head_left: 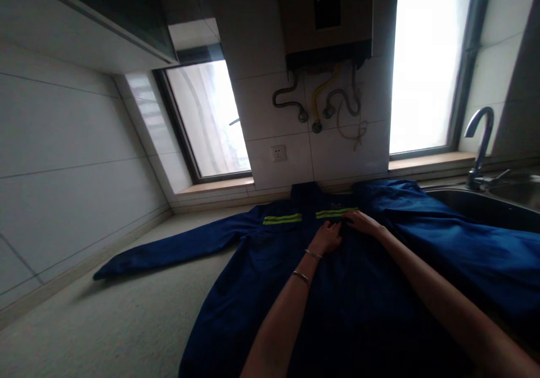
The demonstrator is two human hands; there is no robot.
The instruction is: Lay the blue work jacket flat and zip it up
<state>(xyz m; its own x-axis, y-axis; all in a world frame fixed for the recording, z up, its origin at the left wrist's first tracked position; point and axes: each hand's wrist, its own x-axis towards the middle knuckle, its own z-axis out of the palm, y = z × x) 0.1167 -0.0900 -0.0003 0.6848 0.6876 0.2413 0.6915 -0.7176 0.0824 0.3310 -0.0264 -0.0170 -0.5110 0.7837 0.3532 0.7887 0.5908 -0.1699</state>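
Note:
A dark blue work jacket (270, 254) with yellow-green reflective stripes across its chest lies spread on the counter. One sleeve stretches out to the left. My left hand (327, 238), with two bangles on the wrist, is closed on the jacket's cloth just below the right-hand chest stripe. Right beside it, my right hand (360, 222) pinches the jacket at that stripe's lower edge. The cloth between my fingertips is small and dark, so its exact part cannot be made out. More blue cloth (464, 243), perhaps another garment, lies bunched to the right.
The pale counter (126, 322) runs along the tiled wall. A sink (514, 192) with a curved faucet (481, 142) is at the right. Above hangs a water heater (327, 18) with pipes beneath, over a wall socket (278, 153). Windows stand either side.

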